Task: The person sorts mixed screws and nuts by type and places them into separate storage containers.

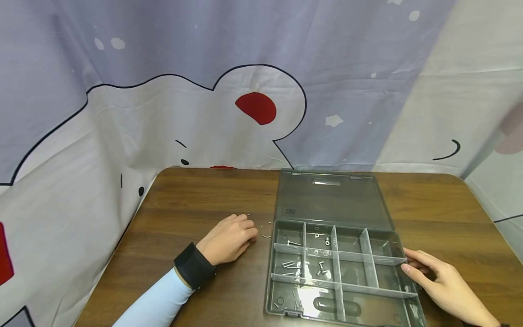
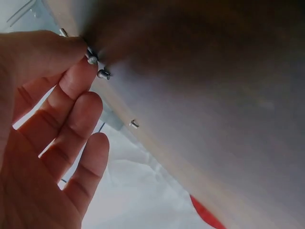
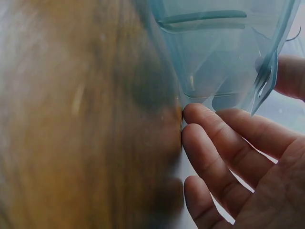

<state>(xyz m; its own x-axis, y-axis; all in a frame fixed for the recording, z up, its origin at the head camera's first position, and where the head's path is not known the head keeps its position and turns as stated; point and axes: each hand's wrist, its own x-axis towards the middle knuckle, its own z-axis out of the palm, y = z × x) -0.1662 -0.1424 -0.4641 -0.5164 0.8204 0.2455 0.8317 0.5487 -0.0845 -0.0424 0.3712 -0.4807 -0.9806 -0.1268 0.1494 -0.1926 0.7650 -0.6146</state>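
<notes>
My left hand (image 1: 229, 239) is low over the table, left of a grey see-through compartment box (image 1: 353, 269). In the left wrist view its thumb and index finger pinch a small metal screw (image 2: 92, 59). Another screw (image 2: 104, 74) lies just past the fingertips, and a further one (image 2: 134, 124) is farther off on the table. At the box's right side my right hand (image 1: 443, 279) grips the edge, thumb on the rim and fingers against the outer wall (image 3: 221, 71). Several screws (image 1: 288, 264) and nuts (image 1: 327, 242) lie in the left compartments.
The box's lid (image 1: 328, 200) is folded back flat toward the table's far edge. Loose screws (image 1: 266, 236) lie on the wooden table (image 1: 196, 190) between my left hand and the box. A printed curtain (image 1: 184, 113) hangs behind the table.
</notes>
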